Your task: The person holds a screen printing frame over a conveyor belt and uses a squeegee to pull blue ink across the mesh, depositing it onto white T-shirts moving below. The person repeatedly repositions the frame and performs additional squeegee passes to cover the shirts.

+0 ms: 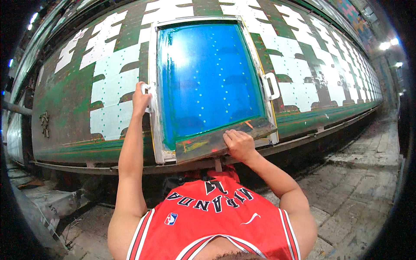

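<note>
A screen-printing frame [154, 52] with blue mesh [203, 78] lies over the long printing table. Lines of small pale dots run down the mesh, and green ink smears its left and near edges. My left hand [140, 103] is closed round the white handle [149, 97] on the frame's left side. Across the near end of the frame lies a dark, paint-stained squeegee [197, 146], slightly tilted with its right end higher. My right hand [240, 146] grips its upper side right of the middle, fingers curled over it; the fingers' undersides are hidden. A second white handle [274, 86] on the right is untouched.
White cut pieces [115, 78] lie in rows on the green-stained table [56, 108], left and right of the frame; several bear green dots. A metal rail [307, 135] follows the table's near edge. Small clumped scraps [45, 123] sit at left. Paved floor [359, 186] shows at right.
</note>
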Available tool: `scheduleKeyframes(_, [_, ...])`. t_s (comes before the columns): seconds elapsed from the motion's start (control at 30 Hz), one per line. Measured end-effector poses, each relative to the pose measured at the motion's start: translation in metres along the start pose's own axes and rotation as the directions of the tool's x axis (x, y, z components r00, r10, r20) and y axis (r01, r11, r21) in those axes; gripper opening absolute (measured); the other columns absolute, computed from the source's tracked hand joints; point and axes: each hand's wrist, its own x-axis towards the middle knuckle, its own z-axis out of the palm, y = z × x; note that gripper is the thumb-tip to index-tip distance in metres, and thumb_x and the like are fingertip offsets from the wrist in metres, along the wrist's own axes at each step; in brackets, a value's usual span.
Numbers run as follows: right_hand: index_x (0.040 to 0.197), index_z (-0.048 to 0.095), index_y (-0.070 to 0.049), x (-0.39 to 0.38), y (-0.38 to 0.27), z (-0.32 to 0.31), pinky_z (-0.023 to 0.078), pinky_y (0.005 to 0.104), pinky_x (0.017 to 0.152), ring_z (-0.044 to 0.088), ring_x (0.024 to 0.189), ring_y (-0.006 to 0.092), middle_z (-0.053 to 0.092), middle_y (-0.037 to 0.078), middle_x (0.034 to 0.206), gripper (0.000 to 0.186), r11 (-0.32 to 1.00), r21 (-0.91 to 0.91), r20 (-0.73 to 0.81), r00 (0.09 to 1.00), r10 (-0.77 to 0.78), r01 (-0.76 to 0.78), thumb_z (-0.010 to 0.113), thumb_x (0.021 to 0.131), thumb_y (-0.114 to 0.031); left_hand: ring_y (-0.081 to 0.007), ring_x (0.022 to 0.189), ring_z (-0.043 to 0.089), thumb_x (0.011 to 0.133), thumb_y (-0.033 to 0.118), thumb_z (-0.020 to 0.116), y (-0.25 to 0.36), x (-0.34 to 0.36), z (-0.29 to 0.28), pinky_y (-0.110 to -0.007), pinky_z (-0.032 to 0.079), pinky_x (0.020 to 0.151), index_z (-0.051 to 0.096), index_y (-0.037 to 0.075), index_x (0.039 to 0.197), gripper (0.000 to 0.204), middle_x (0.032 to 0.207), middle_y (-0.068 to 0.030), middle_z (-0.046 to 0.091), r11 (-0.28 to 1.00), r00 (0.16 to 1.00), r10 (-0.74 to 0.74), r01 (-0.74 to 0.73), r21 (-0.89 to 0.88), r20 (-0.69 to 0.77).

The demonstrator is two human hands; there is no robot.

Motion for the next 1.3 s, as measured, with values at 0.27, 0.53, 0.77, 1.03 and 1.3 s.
scheduleKeyframes(0.27, [0.078,0.061,-0.009,0.054,0.020,0.014,0.058,0.0380,0.070,0.069,0.078,0.0250,0.065,0.008,0.079,0.008,0.997,-0.001,0.055,0.995,0.079,-0.079,0.064,0.071,-0.011,-0.0410,0.093,0.070,0.075,0.003,0.068,0.006,-0.024,-0.003,-0.046,0.052,0.082,0.051,0.012,0.130,0.058,0.099,-0.0225,0.071,0.994,0.999,0.044,-0.042,0.096,-0.017])
scheduleKeyframes(0.53, [0.077,0.067,-0.008,0.128,0.082,0.046,0.058,0.0449,0.065,0.072,0.072,0.0325,0.070,0.014,0.080,0.009,0.984,-0.082,0.084,0.983,0.163,-0.156,0.068,0.072,-0.016,-0.0446,0.098,0.068,0.077,0.003,0.072,0.007,-0.056,-0.003,-0.048,0.052,0.084,0.049,0.014,0.131,0.060,0.102,-0.0244,0.070,0.999,1.000,-0.006,0.006,0.034,0.001])
scheduleKeyframes(0.77, [0.078,0.070,-0.010,0.207,0.159,0.061,0.057,0.0486,0.067,0.072,0.077,0.0362,0.072,0.015,0.084,0.009,0.986,-0.076,0.128,0.979,0.160,-0.151,0.066,0.073,-0.015,-0.0446,0.099,0.068,0.077,0.002,0.074,0.013,-0.076,-0.005,-0.049,0.051,0.084,0.050,0.012,0.131,0.060,0.103,-0.0240,0.070,0.997,0.999,-0.030,0.031,0.066,-0.026])
scheduleKeyframes(1.03, [0.074,0.072,-0.013,0.295,0.223,0.088,0.057,0.0495,0.064,0.072,0.072,0.0371,0.071,0.015,0.074,0.008,0.979,-0.107,0.030,0.984,0.177,-0.173,0.066,0.069,-0.014,-0.0427,0.095,0.069,0.076,0.002,0.074,0.014,-0.087,-0.009,-0.047,0.052,0.083,0.050,0.012,0.132,0.061,0.102,-0.0233,0.071,0.996,0.999,-0.035,0.037,0.076,-0.026])
scheduleKeyframes(1.3, [0.080,0.075,-0.011,0.344,0.247,0.101,0.059,0.0475,0.072,0.074,0.081,0.0348,0.074,0.016,0.085,0.012,0.965,-0.160,0.085,0.971,0.225,-0.209,0.069,0.072,-0.018,-0.0428,0.092,0.069,0.077,0.004,0.073,0.010,-0.091,-0.015,-0.048,0.052,0.080,0.048,0.011,0.133,0.062,0.099,-0.0245,0.070,0.995,0.996,-0.086,0.086,0.044,-0.011])
